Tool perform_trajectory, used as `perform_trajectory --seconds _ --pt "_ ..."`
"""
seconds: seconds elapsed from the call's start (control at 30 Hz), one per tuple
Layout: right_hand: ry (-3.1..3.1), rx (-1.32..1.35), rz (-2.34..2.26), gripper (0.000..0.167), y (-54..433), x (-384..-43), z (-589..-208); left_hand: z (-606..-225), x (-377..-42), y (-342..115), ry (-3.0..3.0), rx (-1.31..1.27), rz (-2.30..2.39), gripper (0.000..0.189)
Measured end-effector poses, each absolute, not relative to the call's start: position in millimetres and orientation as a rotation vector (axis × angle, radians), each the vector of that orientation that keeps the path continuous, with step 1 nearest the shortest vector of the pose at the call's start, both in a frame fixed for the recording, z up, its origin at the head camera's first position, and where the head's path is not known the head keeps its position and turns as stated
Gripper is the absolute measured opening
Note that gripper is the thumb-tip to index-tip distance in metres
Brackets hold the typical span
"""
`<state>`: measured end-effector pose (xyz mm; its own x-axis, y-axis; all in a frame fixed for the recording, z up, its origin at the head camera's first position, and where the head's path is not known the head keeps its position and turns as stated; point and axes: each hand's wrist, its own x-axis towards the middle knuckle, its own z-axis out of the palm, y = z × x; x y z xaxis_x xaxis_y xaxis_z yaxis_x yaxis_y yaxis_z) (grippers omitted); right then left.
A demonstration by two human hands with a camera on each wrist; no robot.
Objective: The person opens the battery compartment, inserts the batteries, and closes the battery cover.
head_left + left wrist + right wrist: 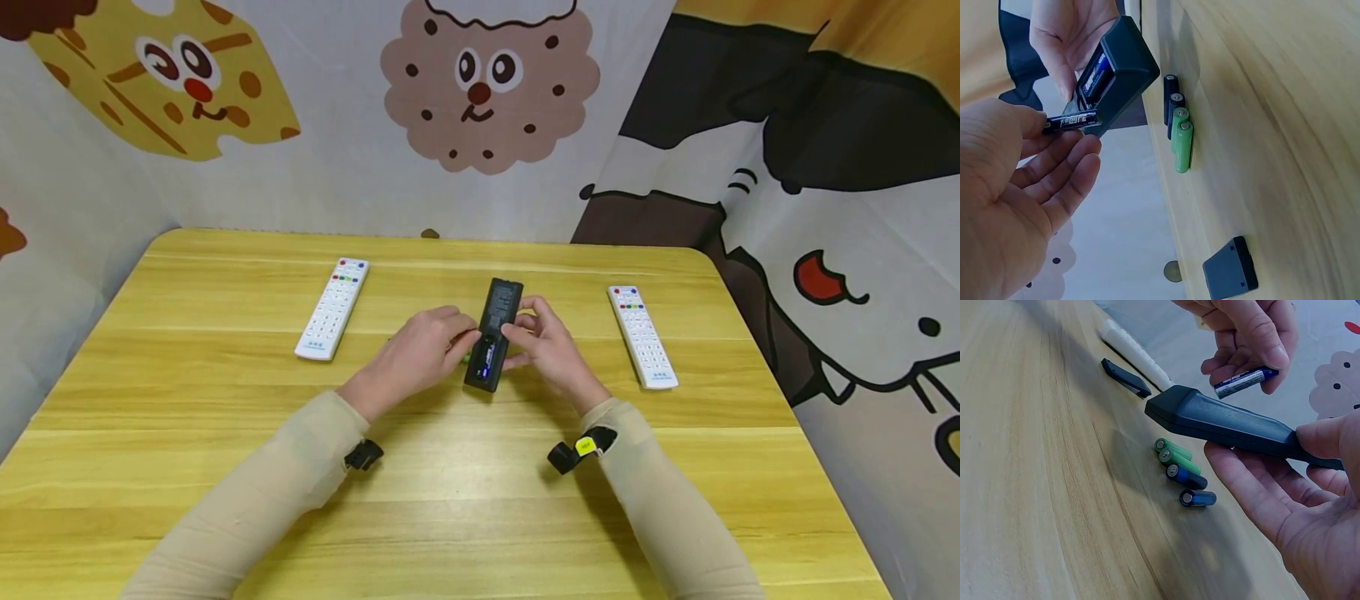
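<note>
My right hand (553, 350) grips a black remote control (501, 308) by its sides, its back turned up in the head view. The battery compartment lies open, and a blue battery (1096, 80) sits inside it. Between thumb and fingers, my left hand (423, 348) pinches a second, dark battery (1072, 121), right at the compartment in the left wrist view. From the right wrist, this pinched battery (1246, 382) shows blue and silver, just past the remote's edge. Below the remote, two green batteries (1179, 460) and two dark blue ones (1186, 477) lie in a row on the table.
A black battery cover (1230, 270) lies on the wooden table (457, 500) beyond the loose batteries. White remotes lie on either side, one at left (332, 310) and one at right (642, 337). A printed cloth (337, 192) hangs behind the table's far edge.
</note>
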<state>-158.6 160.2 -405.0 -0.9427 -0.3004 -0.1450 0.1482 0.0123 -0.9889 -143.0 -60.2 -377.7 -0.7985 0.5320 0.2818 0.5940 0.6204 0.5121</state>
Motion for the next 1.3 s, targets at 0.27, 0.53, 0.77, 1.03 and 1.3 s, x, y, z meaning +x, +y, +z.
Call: perform_trajectory --seconds 0.27,0.53,0.77,1.03,1.3 --pt "1.986 -0.158 -1.995 0.030 160 -158 -406 -378 -143 -56 -2.712 -0.950 -1.006 0.018" --pt "1.982 -0.158 -1.991 0.029 158 -157 -404 -379 -144 -53 -2.699 -0.959 -1.040 0.017" --pt "1.972 -0.167 -2.012 0.027 156 -158 -403 -381 -144 -50 -2.701 -0.967 -1.071 0.016" --pt "1.991 -0.175 -1.993 0.029 157 -158 -402 -382 -143 -49 -2.706 -0.973 -1.075 0.016" --pt "1.986 -0.176 -2.000 0.028 157 -157 -402 -384 -142 -50 -2.705 -0.959 -1.066 0.014"
